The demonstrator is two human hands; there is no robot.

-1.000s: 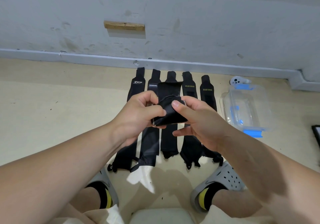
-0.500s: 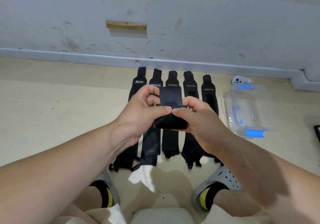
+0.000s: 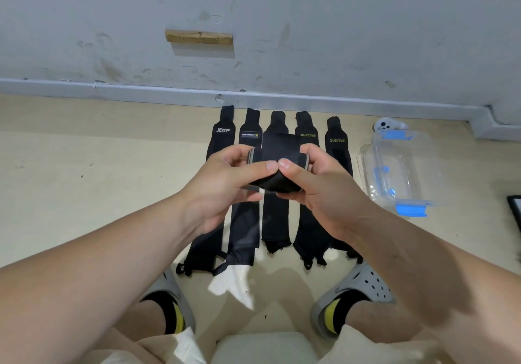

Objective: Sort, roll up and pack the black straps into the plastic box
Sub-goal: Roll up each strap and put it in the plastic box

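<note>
A partly rolled black strap (image 3: 277, 163) is held in the air between both hands. My left hand (image 3: 222, 183) pinches its left end and my right hand (image 3: 321, 186) pinches its right end, thumbs meeting on top. A loose flap of the strap stands up behind the thumbs. Below, several flat black straps (image 3: 276, 217) lie side by side on the floor, running toward the wall. The clear plastic box (image 3: 406, 149) with blue clips sits on the floor to the right, open side up; I see no straps in it.
A white controller (image 3: 387, 124) lies behind the box by the skirting board. A dark flat object (image 3: 516, 211) shows at the right edge. My feet in grey slippers (image 3: 355, 287) rest near the straps' near ends. A white scrap (image 3: 234, 284) lies between them.
The roll has grown tighter and flatter between my hands, and both thumbs have come together on top of it. The view has shifted slightly.
</note>
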